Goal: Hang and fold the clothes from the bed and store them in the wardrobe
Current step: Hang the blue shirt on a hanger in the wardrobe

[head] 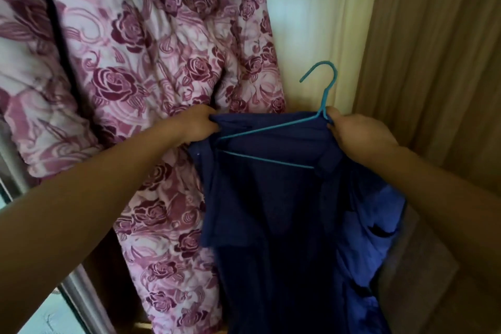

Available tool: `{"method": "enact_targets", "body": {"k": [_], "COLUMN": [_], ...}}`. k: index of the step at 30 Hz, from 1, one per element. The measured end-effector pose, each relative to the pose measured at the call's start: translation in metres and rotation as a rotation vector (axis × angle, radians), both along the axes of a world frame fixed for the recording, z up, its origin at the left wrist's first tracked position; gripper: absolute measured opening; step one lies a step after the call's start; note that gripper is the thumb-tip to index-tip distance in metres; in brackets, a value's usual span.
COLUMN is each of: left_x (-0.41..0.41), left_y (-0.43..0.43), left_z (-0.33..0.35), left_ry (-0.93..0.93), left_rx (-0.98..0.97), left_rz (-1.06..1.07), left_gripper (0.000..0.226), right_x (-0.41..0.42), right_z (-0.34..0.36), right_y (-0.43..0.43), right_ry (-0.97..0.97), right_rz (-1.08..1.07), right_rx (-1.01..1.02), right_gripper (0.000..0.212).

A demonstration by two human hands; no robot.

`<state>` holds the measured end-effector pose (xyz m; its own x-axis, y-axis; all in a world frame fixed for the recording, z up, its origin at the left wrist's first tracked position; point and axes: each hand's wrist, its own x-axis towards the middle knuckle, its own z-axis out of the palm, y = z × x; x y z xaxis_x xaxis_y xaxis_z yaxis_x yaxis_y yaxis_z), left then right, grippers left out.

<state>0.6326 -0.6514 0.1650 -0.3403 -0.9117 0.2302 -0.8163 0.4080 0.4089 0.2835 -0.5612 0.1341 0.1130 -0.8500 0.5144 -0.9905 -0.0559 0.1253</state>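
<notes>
A dark navy shirt [271, 211] hangs down in front of me at the centre and lower right. A thin turquoise wire hanger [322, 95] sits partly inside its top, with the hook standing up above the cloth. My left hand [196, 123] pinches the shirt's upper left corner. My right hand [357, 135] is closed on the shirt's upper right edge together with the base of the hanger's neck. Both forearms reach in from the lower corners. The hanger's right end is hidden under the cloth.
A large pink quilt with dark purple roses [151, 68] hangs at the left behind the shirt. A cream panel [311, 8] and a beige curtain [433, 49] stand at the right. A metal frame edge [81, 304] runs along the lower left.
</notes>
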Motion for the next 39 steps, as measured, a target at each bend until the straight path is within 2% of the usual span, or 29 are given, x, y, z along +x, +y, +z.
{"method": "enact_targets", "body": {"k": [2, 4, 5, 7, 9, 11, 14, 17, 19, 22, 24, 28, 30, 33, 36, 39], "left_x": [-0.016, -0.04, -0.053, -0.076, -0.089, -0.092, -0.087, -0.089, -0.091, -0.091, -0.089, -0.091, -0.097, -0.111, -0.125, -0.131], "left_y": [0.012, 0.026, 0.036, 0.054, 0.063, 0.056, 0.045, 0.039, 0.037, 0.037, 0.039, 0.034, 0.028, 0.029, 0.032, 0.03], "left_z": [0.02, 0.037, 0.043, 0.048, 0.045, 0.038, 0.035, 0.04, 0.049, 0.072, 0.091, 0.132, 0.15, 0.173, 0.194, 0.211], "left_ry": [0.164, 0.397, 0.451, 0.386, 0.164, 0.024, 0.054, -0.015, 0.023, 0.113, 0.174, 0.331, 0.325, 0.218, 0.097, 0.061], "left_rx": [0.007, 0.063, 0.063, -0.055, -0.365, -0.673, -0.65, -0.649, -0.677, -0.623, -0.521, -0.335, -0.395, -0.542, -0.617, -0.65], "left_rz": [0.008, -0.079, -0.145, -0.301, -0.411, -0.406, -0.5, -0.549, -0.519, -0.457, -0.428, -0.43, -0.456, -0.51, -0.431, -0.347], "left_gripper": [0.009, 0.008, 0.011, 0.014, 0.011, 0.013, 0.028, 0.035, 0.036, 0.039, 0.042, 0.031, 0.03, 0.03, 0.03, 0.032], "right_x": [0.009, 0.02, 0.025, 0.035, 0.038, 0.032, 0.016, 0.006, 0.001, -0.005, -0.007, -0.011, -0.009, -0.003, -0.002, -0.006], "right_z": [0.004, 0.009, 0.014, 0.027, 0.043, 0.06, 0.085, 0.106, 0.118, 0.137, 0.15, 0.18, 0.194, 0.215, 0.234, 0.248], "right_y": [-0.001, -0.001, 0.0, 0.004, 0.009, 0.016, 0.025, 0.028, 0.03, 0.038, 0.048, 0.057, 0.057, 0.057, 0.056, 0.056], "right_ry": [0.052, 0.102, 0.099, 0.007, -0.162, -0.345, -0.535, -0.601, -0.609, -0.518, -0.486, -0.263, -0.162, -0.074, 0.044, 0.199], "right_rz": [-0.054, -0.08, -0.072, -0.006, 0.1, 0.205, 0.306, 0.348, 0.357, 0.304, 0.328, 0.289, 0.217, 0.176, 0.112, -0.002], "right_rx": [-0.018, -0.056, -0.082, -0.147, -0.214, -0.241, -0.19, -0.14, -0.152, -0.142, -0.123, -0.152, -0.212, -0.343, -0.398, -0.363], "right_gripper": [0.036, 0.037, 0.037, 0.031, 0.022, 0.014, 0.005, 0.013, 0.015, 0.027, 0.036, 0.033, 0.043, 0.04, 0.039, 0.047]}}
